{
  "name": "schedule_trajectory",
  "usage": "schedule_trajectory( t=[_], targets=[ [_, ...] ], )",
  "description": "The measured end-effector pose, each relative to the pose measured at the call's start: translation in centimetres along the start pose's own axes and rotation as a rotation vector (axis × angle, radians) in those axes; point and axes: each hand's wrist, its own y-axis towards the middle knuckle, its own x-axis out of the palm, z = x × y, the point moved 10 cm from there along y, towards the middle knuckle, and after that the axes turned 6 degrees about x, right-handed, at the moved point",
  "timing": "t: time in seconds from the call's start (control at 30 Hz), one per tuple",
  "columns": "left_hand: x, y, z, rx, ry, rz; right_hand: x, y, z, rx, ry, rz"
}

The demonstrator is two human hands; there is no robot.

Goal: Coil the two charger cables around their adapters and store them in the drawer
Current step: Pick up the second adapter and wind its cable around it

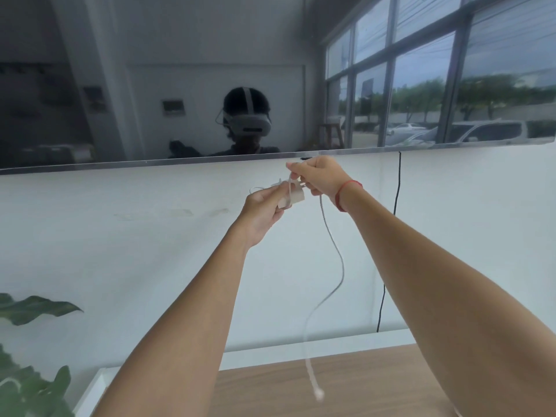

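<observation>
My left hand (263, 210) grips a small white charger adapter (296, 197) held up in front of a white wall. A turn of its white cable (334, 251) crosses the adapter. My right hand (319, 177) pinches the cable just above the adapter. From there the cable hangs down in a loose curve, and its plug end (318, 393) dangles above the wooden surface. The second charger and the drawer are out of sight.
A wooden top (331, 386) lies below my arms. A black cord (394, 236) runs down the wall on the right. A large dark screen (150, 85) hangs above and reflects a person. Green plant leaves (27, 308) reach in at the lower left.
</observation>
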Motion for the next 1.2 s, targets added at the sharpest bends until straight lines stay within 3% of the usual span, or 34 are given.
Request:
schedule_trajectory(
  t=[0.17,0.27,0.43,0.53,0.67,0.8,0.9,1.07,1.2],
  targets=[
    [0.5,-0.4,0.2,0.008,0.101,-0.075,0.6,0.5,0.4,0.017,0.006,-0.039],
    [0.5,-0.5,0.5,0.004,0.168,-0.099,-0.7,0.3,1.3,0.012,-0.002,0.072],
    [1.8,-1.4,1.4,0.009,-0.058,-0.164,-1.8,-0.8,6.2,0.159,0.356,0.285],
    [1.6,-0.9,1.9,0.058,-0.146,-0.044,2.0,-1.9,9.9,0.304,0.197,0.153],
    [-1.3,-0.6,0.3,0.116,0.213,0.197,5.8,-2.9,8.4,0.202,-0.08,-0.051],
    [-2.4,-1.4,-2.4,0.033,0.147,0.107,4.9,-2.5,4.6,0.146,-0.12,-0.133],
    [-2.3,-1.6,-1.9,0.041,0.111,0.073,5.2,-2.2,3.1,0.119,-0.278,-0.204],
    [-1.8,-1.4,-1.7,-0.068,-0.037,-0.031,3.9,-1.5,0.1,0.012,-0.245,-0.131],
    [-1.7,-1.6,-2.0,-0.11,-0.171,-0.023,1.8,-0.7,-1.6,-0.102,-0.138,-0.02]
  ],
)
